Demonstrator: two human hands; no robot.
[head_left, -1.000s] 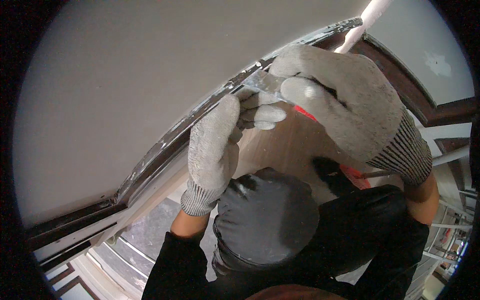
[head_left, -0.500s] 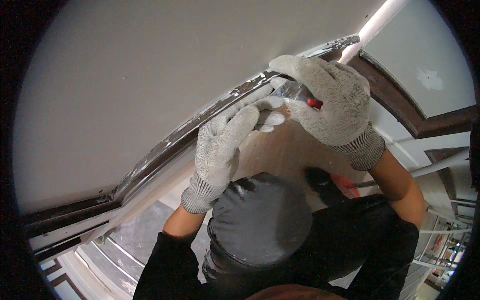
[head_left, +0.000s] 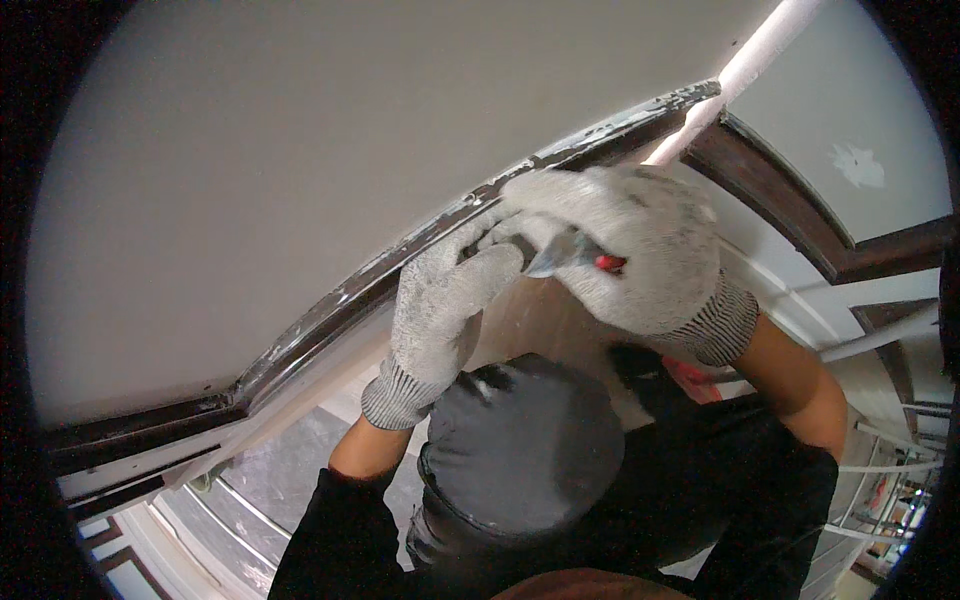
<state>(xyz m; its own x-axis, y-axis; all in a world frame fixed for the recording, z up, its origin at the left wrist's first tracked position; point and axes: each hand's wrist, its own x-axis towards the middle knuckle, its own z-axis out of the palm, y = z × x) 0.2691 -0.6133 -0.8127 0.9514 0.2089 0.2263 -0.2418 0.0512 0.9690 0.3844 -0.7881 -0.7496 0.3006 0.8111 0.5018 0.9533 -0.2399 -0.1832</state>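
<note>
This looks like a building interior in the middle of finishing or repair work. The broad grey panel (head_left: 300, 150) is edged with dark trim (head_left: 335, 300), whose face is streaked with whitish residue, thickest toward its upper right end. Beyond that end, a second pale panel (head_left: 815, 90) in brown framing (head_left: 765, 185) carries a ragged white patch (head_left: 858, 165). Tubular metal rails (head_left: 262, 512) cross the lower left over a grey, scuffed surface (head_left: 300, 450), and a pale bar frame (head_left: 880, 467) stands at the far right. Knitted work gloves cover the left hand (head_left: 435, 305) and right hand (head_left: 645, 250), the latter gripping a thin scraper-like blade (head_left: 555, 256).
</note>
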